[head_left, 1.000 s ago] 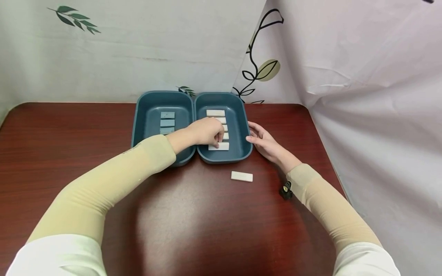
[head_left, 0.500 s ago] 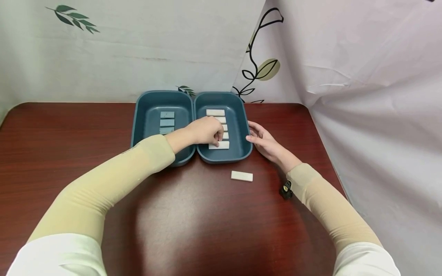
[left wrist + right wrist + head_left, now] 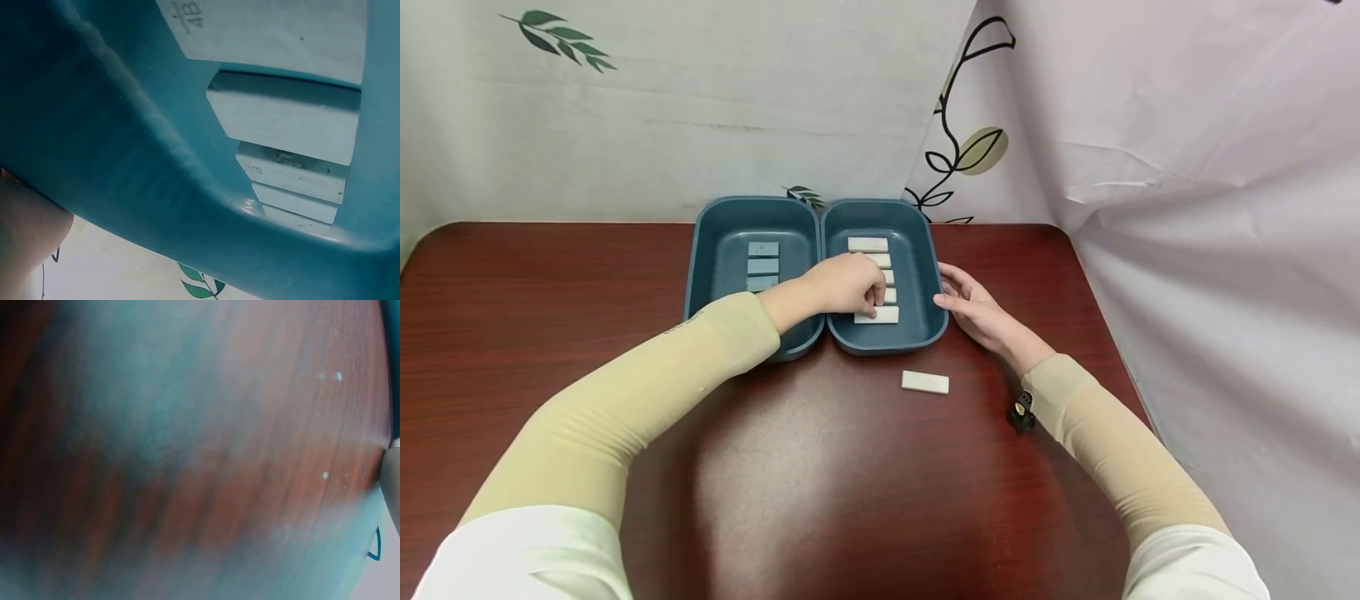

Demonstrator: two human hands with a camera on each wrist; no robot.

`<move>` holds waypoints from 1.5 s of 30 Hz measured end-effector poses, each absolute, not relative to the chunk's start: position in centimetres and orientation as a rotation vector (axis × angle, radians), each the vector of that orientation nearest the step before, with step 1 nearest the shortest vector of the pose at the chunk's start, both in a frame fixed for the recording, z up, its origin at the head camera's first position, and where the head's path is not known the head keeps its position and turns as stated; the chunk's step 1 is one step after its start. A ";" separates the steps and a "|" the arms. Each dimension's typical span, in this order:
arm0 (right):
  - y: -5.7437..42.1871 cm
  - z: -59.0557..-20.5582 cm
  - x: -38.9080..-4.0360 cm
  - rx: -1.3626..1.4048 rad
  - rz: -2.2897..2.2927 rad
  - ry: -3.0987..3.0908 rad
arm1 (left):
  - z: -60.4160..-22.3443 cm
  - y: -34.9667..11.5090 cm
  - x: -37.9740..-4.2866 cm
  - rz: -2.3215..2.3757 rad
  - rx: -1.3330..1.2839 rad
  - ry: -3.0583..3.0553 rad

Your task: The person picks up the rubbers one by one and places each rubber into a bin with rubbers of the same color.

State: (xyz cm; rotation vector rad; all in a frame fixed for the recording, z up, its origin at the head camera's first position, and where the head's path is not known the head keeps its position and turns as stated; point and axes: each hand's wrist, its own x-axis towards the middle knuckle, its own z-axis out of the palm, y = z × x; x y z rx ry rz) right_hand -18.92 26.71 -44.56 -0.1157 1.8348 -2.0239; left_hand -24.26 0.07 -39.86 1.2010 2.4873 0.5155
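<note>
My left hand (image 3: 850,283) reaches into the right blue box (image 3: 928,333), fingers curled, and pinches the front white eraser (image 3: 883,315) of a row. Behind it lie several more white erasers (image 3: 868,245), partly hidden by the hand; a "4B" mark shows on the nearest eraser (image 3: 275,37) in the left wrist view. My right hand (image 3: 981,317) rests against that box's right side, thumb tip at the rim and fingers fairly straight along the outer wall. A loose white eraser (image 3: 925,382) lies on the table in front of the box.
Left of it, touching, stands another blue box (image 3: 692,275) holding blue-grey blocks (image 3: 763,267), partly behind my left forearm. A small black object (image 3: 1021,414) sits at my right wrist. The dark red wooden table (image 3: 850,500) ends at a leaf-patterned white curtain (image 3: 700,108).
The front eraser under my left fingers has shifted very slightly back, closer to the row. My right hand and the loose eraser have stayed where they were.
</note>
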 end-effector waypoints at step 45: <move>26.9 -45.0 -19.0 -0.136 -2.049 1.830 | -40.0 0.1 -24.0 0.466 1.261 2.483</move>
